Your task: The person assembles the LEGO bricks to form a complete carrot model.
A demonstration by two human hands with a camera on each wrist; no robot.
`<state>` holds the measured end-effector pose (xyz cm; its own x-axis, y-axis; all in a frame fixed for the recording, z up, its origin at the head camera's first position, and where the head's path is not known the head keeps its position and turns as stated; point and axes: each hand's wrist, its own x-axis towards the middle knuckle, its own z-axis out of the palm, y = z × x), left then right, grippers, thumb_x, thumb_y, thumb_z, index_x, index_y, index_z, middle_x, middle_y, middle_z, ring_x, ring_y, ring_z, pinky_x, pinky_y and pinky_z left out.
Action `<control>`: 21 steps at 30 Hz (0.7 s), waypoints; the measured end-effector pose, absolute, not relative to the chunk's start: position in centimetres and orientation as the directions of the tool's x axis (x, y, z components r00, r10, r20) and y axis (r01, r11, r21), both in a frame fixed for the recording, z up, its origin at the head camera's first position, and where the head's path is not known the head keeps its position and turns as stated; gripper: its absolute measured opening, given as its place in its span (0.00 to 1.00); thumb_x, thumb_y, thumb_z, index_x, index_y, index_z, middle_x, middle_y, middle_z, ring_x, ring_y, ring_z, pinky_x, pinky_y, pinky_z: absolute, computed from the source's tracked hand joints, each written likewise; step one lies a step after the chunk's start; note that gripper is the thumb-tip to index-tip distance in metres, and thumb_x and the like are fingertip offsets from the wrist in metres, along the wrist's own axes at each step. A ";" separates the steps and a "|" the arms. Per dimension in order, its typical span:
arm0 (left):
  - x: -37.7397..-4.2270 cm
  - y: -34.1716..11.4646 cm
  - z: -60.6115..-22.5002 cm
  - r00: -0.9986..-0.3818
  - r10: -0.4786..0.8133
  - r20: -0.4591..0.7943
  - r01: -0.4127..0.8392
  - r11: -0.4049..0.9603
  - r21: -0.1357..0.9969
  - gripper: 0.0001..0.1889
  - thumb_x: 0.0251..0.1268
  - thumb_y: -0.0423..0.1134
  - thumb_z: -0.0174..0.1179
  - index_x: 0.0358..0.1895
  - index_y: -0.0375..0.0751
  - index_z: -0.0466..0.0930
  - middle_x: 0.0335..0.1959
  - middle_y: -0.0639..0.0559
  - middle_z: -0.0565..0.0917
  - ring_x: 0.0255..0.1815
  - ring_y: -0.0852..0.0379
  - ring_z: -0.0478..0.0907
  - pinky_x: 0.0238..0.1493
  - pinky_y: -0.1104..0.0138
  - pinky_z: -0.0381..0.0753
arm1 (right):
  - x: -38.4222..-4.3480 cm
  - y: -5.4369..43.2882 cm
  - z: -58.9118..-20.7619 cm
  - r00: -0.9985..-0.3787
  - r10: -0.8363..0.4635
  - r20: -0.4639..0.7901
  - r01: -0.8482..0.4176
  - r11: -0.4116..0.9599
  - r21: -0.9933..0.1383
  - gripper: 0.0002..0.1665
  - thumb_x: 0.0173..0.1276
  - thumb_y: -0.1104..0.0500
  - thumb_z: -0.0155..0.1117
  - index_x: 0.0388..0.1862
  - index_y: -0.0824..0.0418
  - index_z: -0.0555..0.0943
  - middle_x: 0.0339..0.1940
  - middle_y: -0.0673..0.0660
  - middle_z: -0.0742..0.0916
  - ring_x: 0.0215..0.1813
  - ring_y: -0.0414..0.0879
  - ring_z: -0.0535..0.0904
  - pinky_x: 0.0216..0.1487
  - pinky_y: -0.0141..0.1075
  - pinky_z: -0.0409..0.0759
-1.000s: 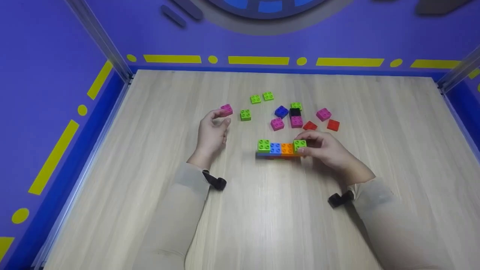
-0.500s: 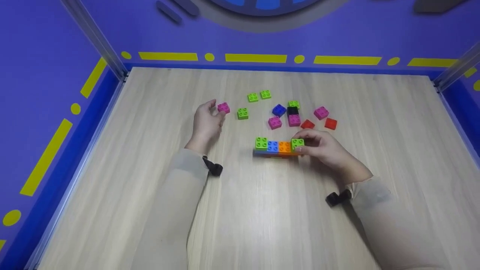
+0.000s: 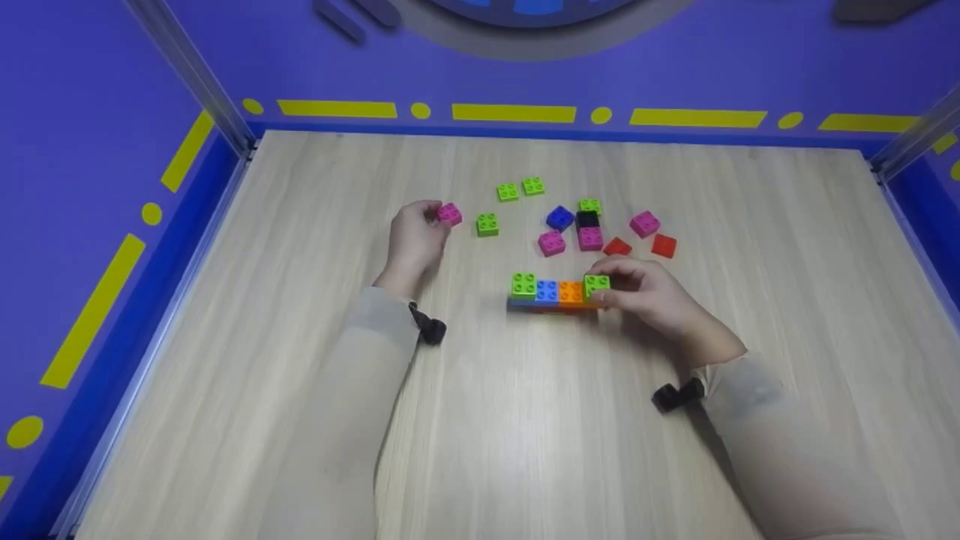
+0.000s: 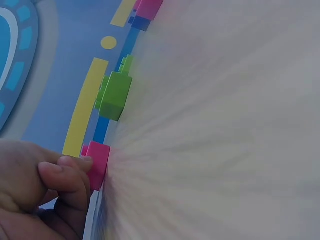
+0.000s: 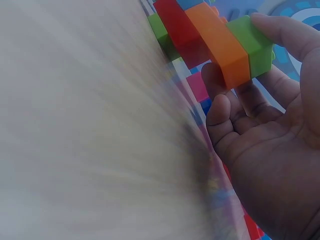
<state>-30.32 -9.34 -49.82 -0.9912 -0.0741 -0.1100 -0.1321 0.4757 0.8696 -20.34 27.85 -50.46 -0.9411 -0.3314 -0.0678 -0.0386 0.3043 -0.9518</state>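
My left hand (image 3: pixel 414 240) pinches a pink toy brick (image 3: pixel 450 214) between thumb and fingers at the left of the scattered bricks. In the left wrist view the fingertips lie against the side of that pink brick (image 4: pixel 99 162). My right hand (image 3: pixel 658 300) grips the right end of a built row of bricks (image 3: pixel 559 292). This row has green bricks on both ends, with blue and orange ones between. The right wrist view shows the thumb on the green end brick (image 5: pixel 252 47), fingers beneath the orange brick (image 5: pixel 220 42), and a red brick (image 5: pixel 182 35) on the underside.
Beyond the row lie loose green bricks (image 3: pixel 487 224), a dark blue brick (image 3: pixel 560 218), a black brick (image 3: pixel 588 219), pink bricks (image 3: pixel 552 242) and red bricks (image 3: pixel 664 245). Blue-purple panels (image 3: pixel 360 67) wall the wooden table (image 3: pixel 480 420) at the back and sides.
My left hand has reached slightly farther and closed its thumb and fingers on the pink brick. The right hand keeps its grip on the row, almost unmoved. The head view has shifted slightly.
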 end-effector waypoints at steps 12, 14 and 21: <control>-27.9 -9.9 -49.3 -0.992 -0.082 -0.101 -0.120 0.289 0.950 0.23 0.81 0.38 0.71 0.72 0.35 0.84 0.61 0.39 0.92 0.51 0.52 0.92 0.50 0.68 0.91 | -20.4 27.6 -50.5 -0.934 -0.347 -0.090 -0.029 0.323 -0.946 0.21 0.76 0.63 0.76 0.64 0.66 0.88 0.64 0.47 0.88 0.65 0.45 0.81 0.64 0.26 0.84; -27.6 -9.9 -49.2 -0.993 -0.066 -0.094 -0.107 0.233 0.967 0.22 0.80 0.37 0.70 0.72 0.35 0.84 0.59 0.40 0.92 0.38 0.57 0.88 0.36 0.72 0.87 | -20.3 27.6 -50.4 -0.933 -0.349 -0.088 -0.030 0.320 -0.947 0.20 0.76 0.62 0.76 0.64 0.65 0.88 0.64 0.50 0.88 0.63 0.46 0.82 0.57 0.29 0.87; -26.8 -9.5 -48.2 -0.999 0.033 -0.036 -0.031 0.120 0.992 0.20 0.79 0.41 0.74 0.68 0.42 0.88 0.44 0.53 0.89 0.16 0.65 0.71 0.19 0.73 0.73 | -20.3 27.8 -50.3 -0.934 -0.348 -0.081 -0.042 0.333 -0.942 0.19 0.76 0.61 0.78 0.63 0.61 0.90 0.59 0.52 0.90 0.49 0.46 0.84 0.43 0.32 0.88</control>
